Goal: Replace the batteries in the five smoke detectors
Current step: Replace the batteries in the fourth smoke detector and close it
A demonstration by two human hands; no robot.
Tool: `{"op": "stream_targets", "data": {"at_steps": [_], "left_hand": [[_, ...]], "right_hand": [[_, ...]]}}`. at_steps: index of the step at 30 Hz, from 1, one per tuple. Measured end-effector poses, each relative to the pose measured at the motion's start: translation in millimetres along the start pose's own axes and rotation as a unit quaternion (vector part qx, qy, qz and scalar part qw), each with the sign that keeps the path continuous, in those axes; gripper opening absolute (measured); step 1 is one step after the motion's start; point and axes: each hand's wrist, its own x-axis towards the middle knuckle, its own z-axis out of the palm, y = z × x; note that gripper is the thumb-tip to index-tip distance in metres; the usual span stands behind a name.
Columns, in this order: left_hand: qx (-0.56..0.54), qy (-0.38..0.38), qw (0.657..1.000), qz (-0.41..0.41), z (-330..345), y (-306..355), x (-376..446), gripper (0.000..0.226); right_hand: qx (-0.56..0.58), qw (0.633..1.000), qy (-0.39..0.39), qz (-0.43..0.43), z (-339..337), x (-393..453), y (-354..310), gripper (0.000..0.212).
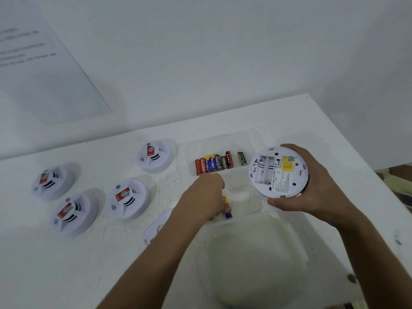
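Tabletop (pixel 111 264): white, speckled; we see everything resting on it, wall behind w/ a blurred sheet of text (pixel 40 63).
Near tub (pixel 256 248): clear plastic w/ milky lid, closest to us, just below the battery tray.
Battery tray (pixel 249 206): clear, 2 compartments. Far one holds a row of AA batteries (pixel 214 164) side by side, red, blue/yellow, black, plus one dark cell (pixel 242 158) a bit apart on the right.
Held detector (pixel 278 172): round white unit, back side up toward us, tilted. We see an open battery bay on its left half w/ no cells in it, a yellow sticker upper right, small printed label below.
Other detectors: four more, face up, each w/ a red tag. One (pixel 155 155) just left of the tray, one (pixel 128 198) mid-tabletop, two (pixel 52 181) (pixel 74 214) far left, well apart from the tray.
Loose cover (pixel 156 226): white round piece on the tabletop, partly hidden under our left forearm.
Right hand (pixel 316 186): grip wrapped round the held detector's rim, thumb at the bottom edge, fingers behind.
Left hand (pixel 204 195): reaches into the tray's near compartment, fingers curled down on a blue/yellow battery (pixel 227 208); looks like a pinch, fingertips mostly hidden.
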Motion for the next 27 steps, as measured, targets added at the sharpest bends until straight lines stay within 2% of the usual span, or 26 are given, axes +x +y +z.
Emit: {"op": "stream_targets", "data": {"at_steps": [3, 6, 10, 13, 16, 19, 22, 24, 25, 27], "left_hand": [[0.006, -0.012, 1.0, -0.013, 0, 2, 6, 0.028], [-0.005, 0.02, 1.0, -0.01, 6, 2, 7, 0.044], [-0.04, 0.043, 0.998, 0.001, 11, 5, 5, 0.027], [-0.072, 0.06, 0.995, 0.021, 12, 7, 3, 0.037], [-0.127, 0.109, 0.985, 0.04, 14, 5, -3, 0.027], [-0.221, 0.221, 0.947, 0.071, 7, 5, -16, 0.014], [-0.344, 0.37, 0.853, 0.13, -8, 10, -36, 0.011], [-0.406, 0.39, 0.812, 0.157, -16, 14, -43, 0.015], [-0.419, 0.38, 0.807, 0.166, -18, 15, -45, 0.017], [-0.41, 0.354, 0.821, 0.182, -19, 16, -44, 0.017]], "right_hand": [[0.002, 1.0, -0.003, 0.0, -1, -5, -1, 0.093], [0.003, 1.0, -0.005, 0.001, -2, -8, 0, 0.092], [0.001, 1.0, -0.006, 0.003, -2, -11, 2, 0.095], [0.0, 1.0, -0.007, 0.005, -2, -10, 0, 0.099], [0.004, 1.0, -0.009, 0.003, -1, -9, -3, 0.102], [0.001, 1.0, -0.014, -0.008, 1, -8, -8, 0.099], [0.001, 0.999, -0.031, -0.028, 5, -5, -11, 0.097], [0.007, 0.998, -0.044, -0.042, 10, -1, -14, 0.098], [0.008, 0.997, -0.052, -0.05, 13, 1, -15, 0.097], [0.007, 0.996, -0.064, -0.064, 19, 5, -19, 0.096]]}}
